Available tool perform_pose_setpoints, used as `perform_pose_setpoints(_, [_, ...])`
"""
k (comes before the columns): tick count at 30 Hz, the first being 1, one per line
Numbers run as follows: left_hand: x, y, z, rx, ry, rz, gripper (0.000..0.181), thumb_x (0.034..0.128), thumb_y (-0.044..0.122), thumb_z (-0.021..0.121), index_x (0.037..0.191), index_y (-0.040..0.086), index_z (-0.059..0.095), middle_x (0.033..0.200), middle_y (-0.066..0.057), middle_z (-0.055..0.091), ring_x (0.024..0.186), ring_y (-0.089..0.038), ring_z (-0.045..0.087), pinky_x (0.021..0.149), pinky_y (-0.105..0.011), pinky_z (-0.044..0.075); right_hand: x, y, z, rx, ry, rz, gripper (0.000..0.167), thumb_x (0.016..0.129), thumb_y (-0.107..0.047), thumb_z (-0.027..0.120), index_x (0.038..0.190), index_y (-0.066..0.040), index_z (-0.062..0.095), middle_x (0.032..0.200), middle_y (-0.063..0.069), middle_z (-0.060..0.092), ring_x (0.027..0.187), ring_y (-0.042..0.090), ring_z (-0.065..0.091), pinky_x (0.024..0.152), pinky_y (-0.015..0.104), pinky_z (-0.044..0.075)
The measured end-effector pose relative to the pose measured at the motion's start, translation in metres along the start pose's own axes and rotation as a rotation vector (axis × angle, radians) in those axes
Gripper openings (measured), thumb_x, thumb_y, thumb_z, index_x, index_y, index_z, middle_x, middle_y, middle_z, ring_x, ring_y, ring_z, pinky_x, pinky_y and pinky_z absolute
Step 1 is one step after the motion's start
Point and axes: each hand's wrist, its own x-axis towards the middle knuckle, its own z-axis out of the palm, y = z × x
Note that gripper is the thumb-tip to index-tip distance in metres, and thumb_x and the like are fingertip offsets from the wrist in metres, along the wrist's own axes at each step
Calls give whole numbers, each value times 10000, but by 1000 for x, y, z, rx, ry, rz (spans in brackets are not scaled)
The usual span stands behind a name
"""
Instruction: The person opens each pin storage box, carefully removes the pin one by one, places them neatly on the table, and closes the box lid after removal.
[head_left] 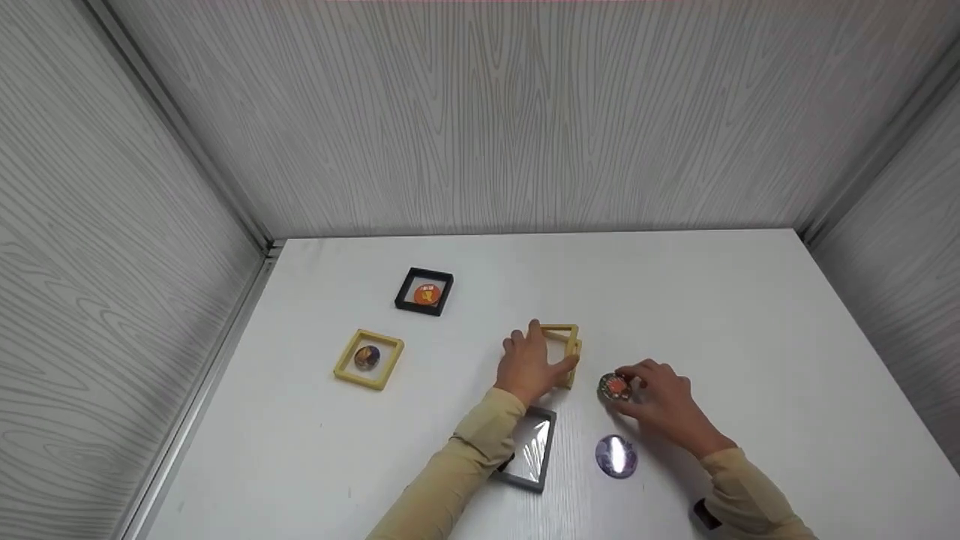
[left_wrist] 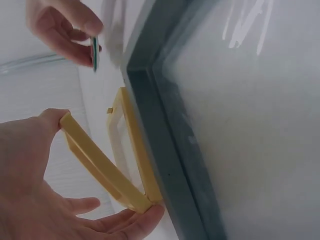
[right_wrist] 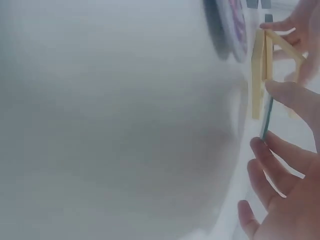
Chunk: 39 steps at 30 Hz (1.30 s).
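A yellow hinged frame stands partly open near the middle of the table. My left hand grips its raised half between thumb and fingers, while the other half lies on the table. To the right, my right hand pinches a round badge with a red centre by its edge; the right wrist view shows the badge edge-on between thumb and fingers. Below it on the table lies a purple round badge.
A grey frame lies partly under my left forearm. At the left are a yellow frame around a small round badge and a black frame with an orange badge. Panels wall the table's back and sides.
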Motion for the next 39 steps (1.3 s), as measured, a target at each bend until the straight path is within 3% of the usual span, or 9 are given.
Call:
perform_pose_setpoints(6, [0,-2,10,100,75,36,831,831,525,752,1373,-32,457,1045,-191,542,929,-304,541,685,-393,522,-24,9,-4,32,4,34,505,767,-357,856,1181,-109,707,1076,20,631,958,218,512,772,444,313])
perform_pose_setpoints(12, [-2,-3,16,177,110,47,823,807,540,770,1334,-19,478,1026,-169,544,916,-283,547,694,-368,528,-37,11,-2,10,43,41,505,748,-361,870,1159,-110,717,1082,61,606,1007,285,522,803,524,347])
perform_pose_setpoints(22, [-4,-3,23,309,153,73,898,802,595,745,1376,-36,465,1057,-182,559,940,-282,564,717,-347,537,-42,10,0,0,61,58,493,749,-300,877,1164,-92,711,1107,90,571,1054,332,499,869,602,328])
perform_pose_setpoints(39, [-6,1,27,393,190,96,946,805,619,725,1434,-28,441,1159,-217,533,1021,-295,544,782,-353,529,-44,14,0,-20,75,61,498,750,-252,875,1195,-104,706,1139,100,542,1059,324,465,861,579,307])
